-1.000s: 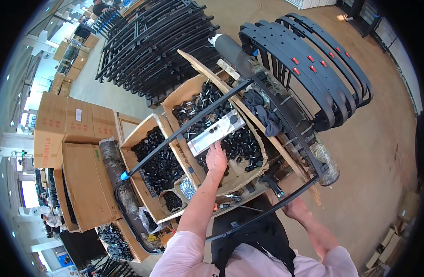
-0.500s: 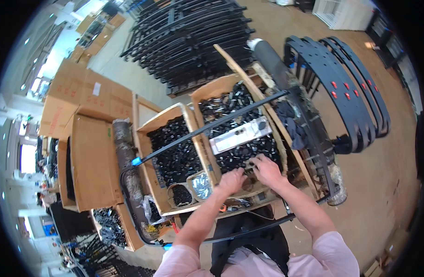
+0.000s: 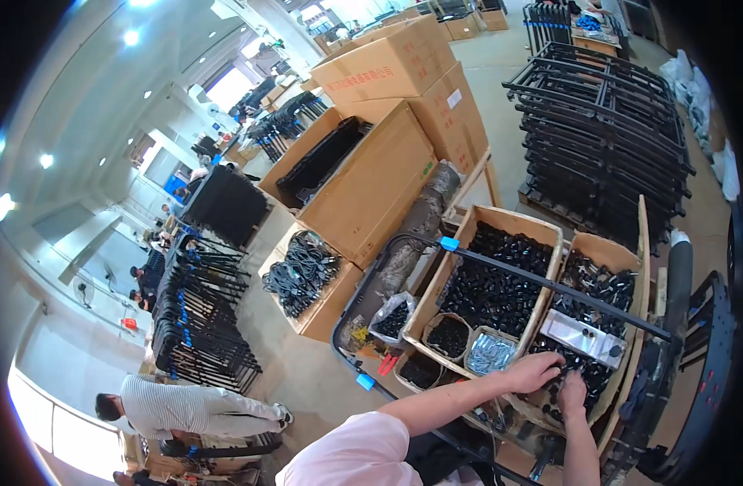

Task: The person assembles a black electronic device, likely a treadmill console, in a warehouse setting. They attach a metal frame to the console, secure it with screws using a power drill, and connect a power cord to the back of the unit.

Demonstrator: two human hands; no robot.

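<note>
My left hand [image 3: 533, 372] is over the near end of the right cardboard box [image 3: 604, 248], its fingers bent over small black parts [image 3: 604, 375]. Beside it, my right hand [image 3: 574, 394] reaches up among the same parts with its fingers curled. Whatever either hand holds is too small to make out. A silver metal plate-like block [image 3: 582, 336] lies on the parts just beyond my hands. To the left, another box [image 3: 421, 317] holds black pieces, a tub of silver metal pins [image 3: 491, 353] and a tub of tiny black parts [image 3: 448, 334].
A black tubular frame [image 3: 541, 282] with blue tape crosses the boxes. Stacked black racks [image 3: 606, 138] stand at the far right. Large cartons [image 3: 387, 182] and a bundle of black cables [image 3: 301, 274] are beyond left. A person in a striped shirt [image 3: 162, 405] is at the lower left.
The view has swung left, so the boxes and my hands now appear farther right. Both hands stay over the black parts; the cables and a person on the left are in plainer view.
</note>
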